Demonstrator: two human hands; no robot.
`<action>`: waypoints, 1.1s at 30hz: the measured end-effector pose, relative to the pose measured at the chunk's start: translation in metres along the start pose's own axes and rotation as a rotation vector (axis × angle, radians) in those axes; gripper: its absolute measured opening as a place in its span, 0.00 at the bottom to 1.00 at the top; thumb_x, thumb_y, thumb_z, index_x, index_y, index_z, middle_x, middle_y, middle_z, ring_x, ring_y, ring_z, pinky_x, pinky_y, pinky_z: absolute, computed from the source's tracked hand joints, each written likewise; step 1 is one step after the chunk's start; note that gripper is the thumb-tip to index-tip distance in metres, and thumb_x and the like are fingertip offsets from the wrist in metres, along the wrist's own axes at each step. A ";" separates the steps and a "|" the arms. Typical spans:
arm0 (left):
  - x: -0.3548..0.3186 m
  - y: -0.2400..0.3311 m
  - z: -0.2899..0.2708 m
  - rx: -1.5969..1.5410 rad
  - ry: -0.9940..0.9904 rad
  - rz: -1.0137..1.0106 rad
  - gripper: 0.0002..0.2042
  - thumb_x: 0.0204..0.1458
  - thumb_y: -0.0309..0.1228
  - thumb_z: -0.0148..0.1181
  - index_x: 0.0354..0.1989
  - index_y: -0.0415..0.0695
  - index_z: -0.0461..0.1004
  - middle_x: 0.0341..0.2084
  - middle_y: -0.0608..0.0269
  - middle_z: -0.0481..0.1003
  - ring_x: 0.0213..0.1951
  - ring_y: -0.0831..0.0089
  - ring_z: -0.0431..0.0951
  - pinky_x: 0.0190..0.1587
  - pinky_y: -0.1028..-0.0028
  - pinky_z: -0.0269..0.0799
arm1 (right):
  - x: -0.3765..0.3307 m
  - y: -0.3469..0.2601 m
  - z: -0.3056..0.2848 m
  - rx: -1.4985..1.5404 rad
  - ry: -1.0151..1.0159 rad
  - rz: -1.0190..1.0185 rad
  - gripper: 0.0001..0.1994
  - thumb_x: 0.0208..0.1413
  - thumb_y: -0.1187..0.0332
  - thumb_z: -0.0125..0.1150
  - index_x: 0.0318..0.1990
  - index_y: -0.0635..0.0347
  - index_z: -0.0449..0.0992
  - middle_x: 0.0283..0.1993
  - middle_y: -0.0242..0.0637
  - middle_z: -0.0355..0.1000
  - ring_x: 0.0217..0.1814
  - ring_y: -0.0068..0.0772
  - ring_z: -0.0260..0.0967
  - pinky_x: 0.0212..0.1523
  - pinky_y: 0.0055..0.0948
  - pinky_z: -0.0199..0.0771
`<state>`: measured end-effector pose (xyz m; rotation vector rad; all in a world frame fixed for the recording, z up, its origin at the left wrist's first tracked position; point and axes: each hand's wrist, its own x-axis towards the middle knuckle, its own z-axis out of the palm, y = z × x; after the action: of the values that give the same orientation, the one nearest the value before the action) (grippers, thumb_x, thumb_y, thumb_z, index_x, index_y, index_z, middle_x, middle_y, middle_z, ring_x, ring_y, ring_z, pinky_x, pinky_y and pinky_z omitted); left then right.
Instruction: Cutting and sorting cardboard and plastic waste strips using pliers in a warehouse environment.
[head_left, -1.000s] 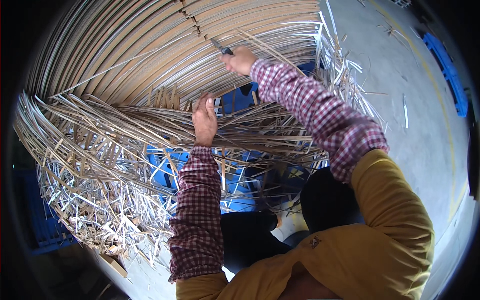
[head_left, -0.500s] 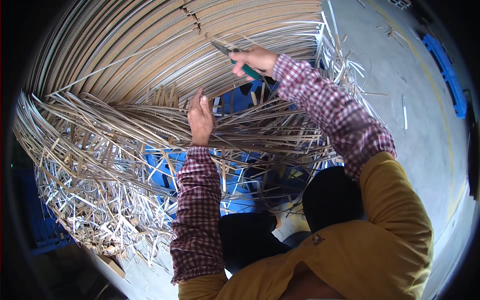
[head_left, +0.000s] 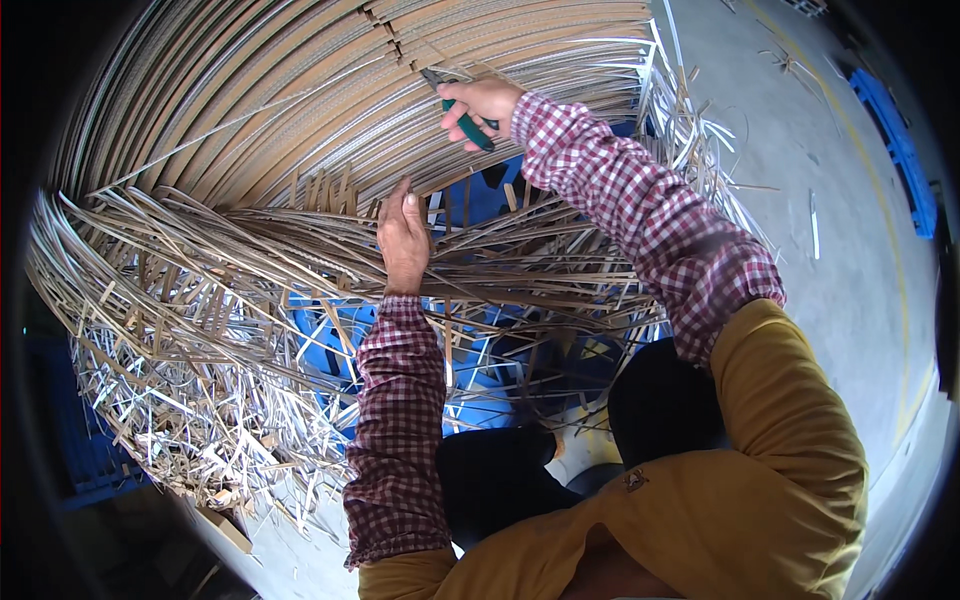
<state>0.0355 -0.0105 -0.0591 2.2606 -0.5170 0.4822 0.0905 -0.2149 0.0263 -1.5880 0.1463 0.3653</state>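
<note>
My right hand (head_left: 482, 105) is closed round green-handled pliers (head_left: 468, 128). Their dark jaws point up and left at the stacked cardboard sheets (head_left: 330, 110), near a notched line of gaps in the stack edge. My left hand (head_left: 404, 238) rests against the near side of the stack with fingers stretched upward and thumb alongside. It seems to hold nothing, though its palm side is partly hidden. Long loose cardboard strips (head_left: 290, 250) pass under and beside that hand. A thin pale strip (head_left: 240, 122) lies slantwise across the stack.
Blue pallet parts (head_left: 475, 200) show through the strips ahead of my legs. A heap of cut scraps (head_left: 220, 425) spreads at the lower left. To the right are grey floor (head_left: 800, 210) with a yellow line and another blue pallet (head_left: 893, 150).
My right hand has moved left and slightly up with the pliers, and the pliers' handles now stand steeper. My left hand has barely moved.
</note>
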 end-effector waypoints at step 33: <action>0.024 0.027 -0.002 -0.030 0.112 0.239 0.16 0.54 0.33 0.39 0.46 0.39 0.66 0.46 0.48 0.65 0.48 0.52 0.64 0.50 0.62 0.59 | -0.083 0.106 0.008 -0.510 -0.479 -0.108 0.19 0.50 0.52 0.52 0.22 0.59 0.77 0.21 0.32 0.72 0.22 0.22 0.67 0.25 0.23 0.66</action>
<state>0.0418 -0.0308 -0.0304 2.1394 -0.7351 0.7117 -0.0224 -0.2240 -0.0478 -1.9452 -0.4309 0.7272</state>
